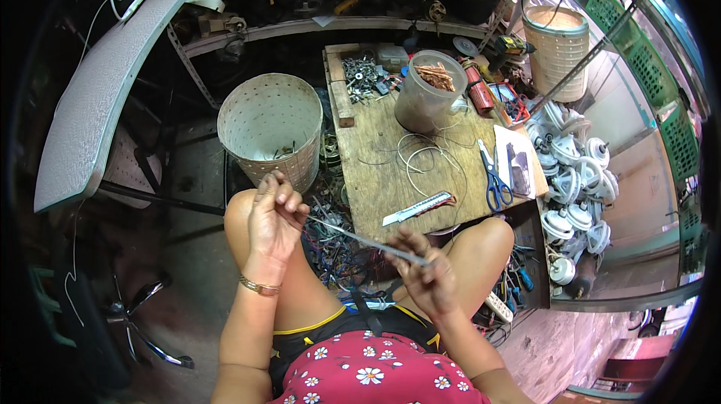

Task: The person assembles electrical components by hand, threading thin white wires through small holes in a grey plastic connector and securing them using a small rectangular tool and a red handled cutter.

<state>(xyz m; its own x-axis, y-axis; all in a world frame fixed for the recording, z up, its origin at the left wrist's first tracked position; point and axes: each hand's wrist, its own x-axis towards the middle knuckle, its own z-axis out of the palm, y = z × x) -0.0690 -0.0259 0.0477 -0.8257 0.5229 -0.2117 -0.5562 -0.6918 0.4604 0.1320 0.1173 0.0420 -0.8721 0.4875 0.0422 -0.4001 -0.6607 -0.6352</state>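
The left hand (276, 212) hides one end of the grey strip (368, 239) (between its fingertips).

strip (368, 241): smooth | tabletop (368, 186): matt wood | tub (420, 110): smooth plastic | bin (251, 122): matt plastic | shirt (338, 374): cloth

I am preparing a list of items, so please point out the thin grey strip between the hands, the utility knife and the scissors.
Thin grey strip (363, 239), head view: middle of its length.
Utility knife (420, 209), head view: its body.
Scissors (492, 176), head view: upper blue handle.
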